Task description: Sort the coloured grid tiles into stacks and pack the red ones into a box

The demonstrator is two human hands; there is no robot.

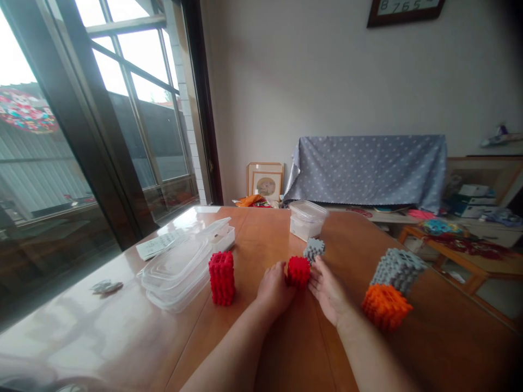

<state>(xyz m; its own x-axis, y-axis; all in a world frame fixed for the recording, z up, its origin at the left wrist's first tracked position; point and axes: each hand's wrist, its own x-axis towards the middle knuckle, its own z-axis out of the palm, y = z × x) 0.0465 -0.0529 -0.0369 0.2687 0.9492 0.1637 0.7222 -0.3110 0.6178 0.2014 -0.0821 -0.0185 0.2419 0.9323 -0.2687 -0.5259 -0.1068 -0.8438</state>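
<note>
A short block of red interlocking plastic pieces rests on the table between my two hands. My left hand is closed against its left side, with the fingertips partly hidden. My right hand is open, its fingers stretched along the block's right side and the thumb raised. Just beyond that thumb is a small grey block of similar pieces. To the left, a taller red stack stands upright. On the right, an orange stack sits in front of a larger grey stack.
Clear plastic lids and containers lie on the left of the wooden table, beside a paper sheet. A lidded clear box stands at the back. A small clear packet is at the far left.
</note>
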